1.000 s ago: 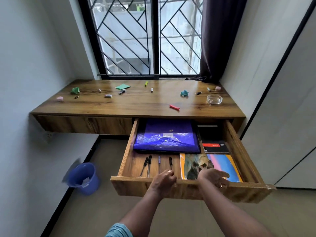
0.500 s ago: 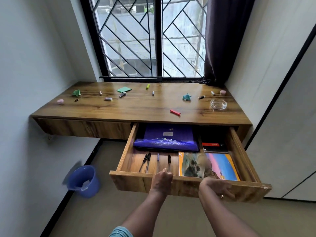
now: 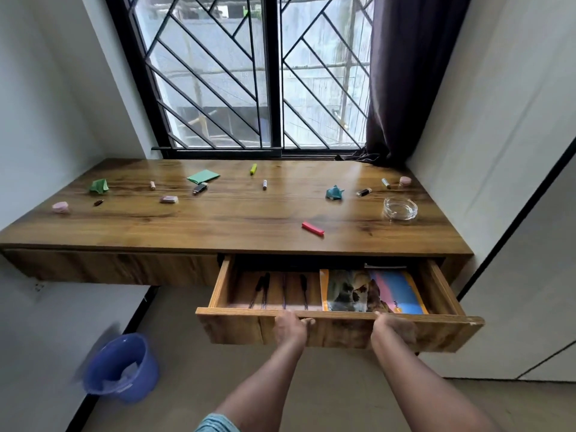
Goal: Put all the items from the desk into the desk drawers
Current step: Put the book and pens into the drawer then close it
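The right-hand drawer [image 3: 339, 332] of the wooden desk [image 3: 243, 219] stood part-way open, only its front portion clear of the desktop. The left hand [image 3: 290, 327] gripped the drawer's front panel, fingers curled over its top edge. The right hand [image 3: 394, 330] lay against the same panel further right, but it was blurred, so it could not be told whether its fingers were closed on the panel or merely pressed flat. Inside the drawer lay a row of pens [image 3: 265, 289] at the left and a colourful book [image 3: 372, 291] beside them at the right. The loose items sat on the desktop, well apart from both hands: a red stick [image 3: 312, 228] nearest the front edge, a glass ashtray [image 3: 400, 208] at the right, a teal paper figure [image 3: 334, 193], a yellow highlighter [image 3: 253, 169] near the window, a white marker [image 3: 264, 184], a flat green paper [image 3: 203, 176], a crumpled green paper [image 3: 99, 186] and a pink eraser [image 3: 60, 207] at the far left. A blue bucket [image 3: 121, 367] stood on the floor below the desk's left half.
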A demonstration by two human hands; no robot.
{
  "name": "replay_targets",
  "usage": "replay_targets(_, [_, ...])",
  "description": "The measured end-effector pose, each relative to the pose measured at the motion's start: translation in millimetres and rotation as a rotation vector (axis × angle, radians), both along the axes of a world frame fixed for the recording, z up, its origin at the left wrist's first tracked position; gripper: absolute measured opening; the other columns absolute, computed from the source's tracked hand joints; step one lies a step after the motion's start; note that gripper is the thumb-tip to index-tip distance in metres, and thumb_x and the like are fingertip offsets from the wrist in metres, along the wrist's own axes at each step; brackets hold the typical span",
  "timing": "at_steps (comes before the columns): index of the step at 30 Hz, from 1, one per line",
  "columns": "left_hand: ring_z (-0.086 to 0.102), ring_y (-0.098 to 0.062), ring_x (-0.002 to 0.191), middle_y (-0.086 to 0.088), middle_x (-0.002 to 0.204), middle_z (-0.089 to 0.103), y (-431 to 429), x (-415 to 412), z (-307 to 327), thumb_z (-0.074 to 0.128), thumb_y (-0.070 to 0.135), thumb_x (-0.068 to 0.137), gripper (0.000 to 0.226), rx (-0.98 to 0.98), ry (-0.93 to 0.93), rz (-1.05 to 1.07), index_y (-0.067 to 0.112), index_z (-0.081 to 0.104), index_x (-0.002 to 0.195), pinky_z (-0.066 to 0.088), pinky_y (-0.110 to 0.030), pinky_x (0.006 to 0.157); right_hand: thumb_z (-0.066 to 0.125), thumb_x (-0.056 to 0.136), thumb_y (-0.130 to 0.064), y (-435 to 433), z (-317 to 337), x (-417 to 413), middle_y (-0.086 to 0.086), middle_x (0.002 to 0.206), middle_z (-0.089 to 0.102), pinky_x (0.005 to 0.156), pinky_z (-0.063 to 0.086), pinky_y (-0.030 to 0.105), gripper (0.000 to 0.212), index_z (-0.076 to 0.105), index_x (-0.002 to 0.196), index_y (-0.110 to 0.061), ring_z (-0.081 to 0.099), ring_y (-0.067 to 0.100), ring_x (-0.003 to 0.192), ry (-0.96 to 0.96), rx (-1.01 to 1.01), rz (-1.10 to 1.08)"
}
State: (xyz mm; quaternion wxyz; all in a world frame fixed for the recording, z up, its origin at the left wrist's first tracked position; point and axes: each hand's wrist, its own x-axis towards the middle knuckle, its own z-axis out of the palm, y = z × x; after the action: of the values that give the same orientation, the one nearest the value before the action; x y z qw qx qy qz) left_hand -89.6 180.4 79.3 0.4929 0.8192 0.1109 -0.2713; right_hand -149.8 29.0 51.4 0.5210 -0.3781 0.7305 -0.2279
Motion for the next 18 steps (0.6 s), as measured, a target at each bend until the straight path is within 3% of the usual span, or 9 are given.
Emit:
replay_targets(3, [0.063,-0.021,0.084,-0.011,0.094,0.067,-27.9,28.0,-4.0,0.069,0.015,0.085,0.025,-0.171,0.191,0.151,-0.002,0.065,0.103,0.052,-0.027,0.065,0.08,0.073,-0.01,-11.8,10.7,16.8,0.028,0.116,0.062,0.083,0.055,0.041,0.053,0.057,0.117,0.007,0.064,0.038,0.103,-0.024,-0.042,0.012])
replay_targets(5, [0.053,-0.02,0.062,-0.009,0.074,0.057,-42.3,40.8,0.7,0.052,-0.002,0.089,0.009,-0.362,0.312,0.329,-0.003,0.059,0.095,0.044,-0.025,0.045,0.079,0.073,-0.007,-19.7,11.0,25.6,0.026,0.119,0.061,0.086,0.053,0.04,0.053,0.057,0.12,0.004,0.063,0.037,0.106,-0.024,-0.074,0.018])
replay_targets(7, [0.04,-0.016,0.055,-0.005,0.068,0.046,-50.8,54.9,5.7,0.041,0.0,0.092,0.015,-0.454,0.328,0.417,0.007,0.051,0.084,0.034,-0.027,0.046,0.079,0.073,-0.007,-27.0,12.5,38.5,0.026,0.122,0.06,0.089,0.053,0.042,0.054,0.055,0.12,0.004,0.061,0.038,0.109,-0.033,-0.088,0.0])
replay_targets(9, [0.037,-0.015,0.056,0.0,0.068,0.04,-64.2,69.9,6.9,0.038,0.009,0.094,0.022,-0.497,0.315,0.435,0.015,0.042,0.073,0.034,-0.026,0.05,0.077,0.075,-0.006,-33.9,13.3,49.6,0.027,0.125,0.057,0.093,0.051,0.043,0.056,0.051,0.123,0.007,0.058,0.039,0.113,-0.031,-0.084,-0.016])
replay_targets(12, [0.031,-0.019,0.051,0.004,0.065,0.035,-76.9,89.0,6.6,0.035,0.006,0.095,0.019,-0.541,0.296,0.576,0.012,0.047,0.082,0.031,-0.024,0.041,0.074,0.077,-0.002,-41.4,12.5,60.1,0.028,0.119,0.059,0.091,0.05,0.045,0.047,0.052,0.117,0.008,0.059,0.041,0.11,-0.043,-0.111,-0.034])
replay_targets(15, [0.029,-0.019,0.051,0.0,0.068,0.037,-87.4,100.2,10.9,0.044,0.006,0.095,0.011,-0.602,0.284,0.625,0.013,0.052,0.097,0.025,-0.026,0.047,0.068,0.081,0.002,-52.7,8.5,70.1,0.03,0.118,0.058,0.091,0.05,0.048,0.041,0.051,0.118,0.007,0.057,0.044,0.11,-0.044,-0.121,-0.01])
replay_targets(17, [0.037,-0.023,0.057,-0.008,0.084,0.047,-93.0,107.5,14.8,0.052,0.005,0.094,0.025,-0.677,0.286,0.643,0.005,0.051,0.119,0.034,-0.031,0.052,0.065,0.084,0.0,-58.6,8.6,75.7,0.03,0.124,0.055,0.094,0.048,0.046,0.042,0.051,0.123,0.005,0.055,0.042,0.113,-0.006,-0.106,0.008])
replay_targets(18, [0.049,-0.029,0.07,-0.012,0.099,0.05,-95.7,112.5,15.0,0.054,0.006,0.094,0.035,-0.703,0.292,0.641,-0.003,0.048,0.127,0.045,-0.038,0.064,0.066,0.084,-0.002,-61.5,9.5,78.7,0.029,0.126,0.055,0.095,0.048,0.045,0.045,0.05,0.125,0.003,0.055,0.041,0.114,-0.008,-0.093,0.007])
